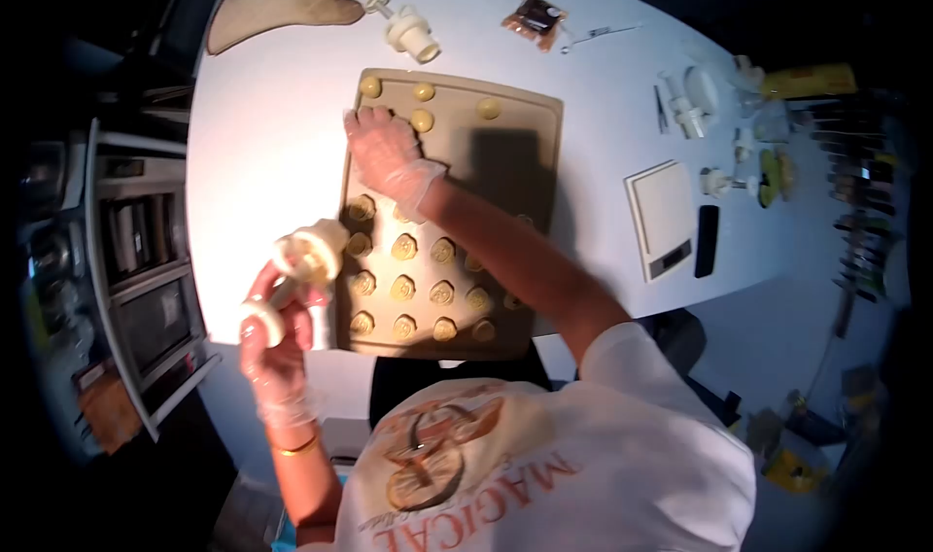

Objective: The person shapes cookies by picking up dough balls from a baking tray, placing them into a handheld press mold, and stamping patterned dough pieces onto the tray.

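Observation:
My left hand (277, 348), in a clear glove, is closed around a cream-coloured plunger press mold (316, 251), held tilted beside the baking tray's left edge. My right hand (384, 154), gloved too, reaches across the baking tray (457, 178) to its upper left part. Its fingers are curled down and hide whatever is under them. Close to it are a smooth dough ball (421, 120) and another dough ball (370, 86) at the tray's corner. Several stamped dough pieces (403, 247) lie in rows on the near half, some hidden by my right forearm.
An oven mitt (282, 13) and another press mold (410, 35) lie at the table's far side, near a small packet (535, 20). To the right are a kitchen scale (661, 217), a dark phone-like slab (708, 241) and several plastic parts (690, 115).

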